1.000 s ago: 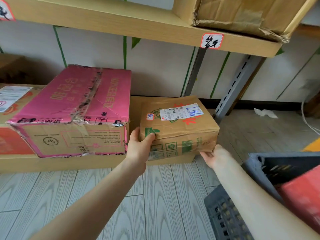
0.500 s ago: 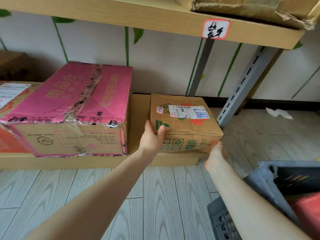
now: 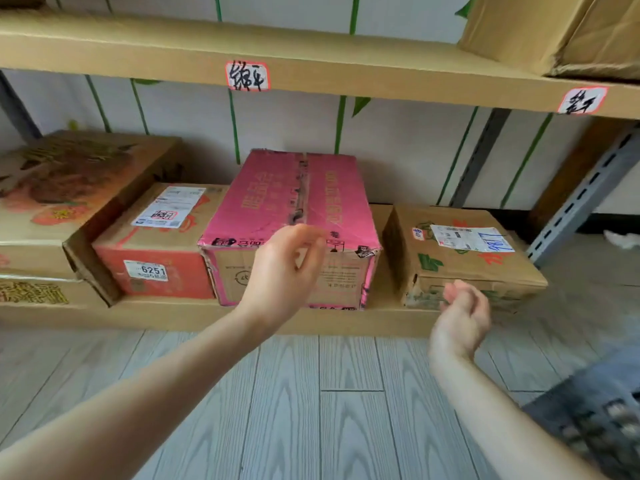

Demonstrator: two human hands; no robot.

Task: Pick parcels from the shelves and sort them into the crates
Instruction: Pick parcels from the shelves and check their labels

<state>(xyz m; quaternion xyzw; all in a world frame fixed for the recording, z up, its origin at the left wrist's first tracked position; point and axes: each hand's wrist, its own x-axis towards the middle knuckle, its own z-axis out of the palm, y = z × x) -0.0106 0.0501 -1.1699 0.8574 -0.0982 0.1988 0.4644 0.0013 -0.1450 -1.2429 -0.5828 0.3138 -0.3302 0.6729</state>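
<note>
Left hand point(image 3: 284, 268) hangs loosely curled and empty before the pink carton point(image 3: 294, 209). Right hand point(image 3: 462, 317), equally slack and holding nothing, hovers just short of the small brown parcel point(image 3: 460, 261) labelled 9817. With no parcel in hand, every box in view is probably yet to be sorted. The lower shelf point(image 3: 346, 320) carries four boxes plainly: those two, a red-orange box point(image 3: 156, 251) marked 6251, and a fruit-printed carton point(image 3: 69, 188), possibly atop a fifth. One brown box point(image 3: 554, 29) sits on the upper shelf point(image 3: 138, 46). One grey crate point(image 3: 595, 420) shows, contents unseen.
</note>
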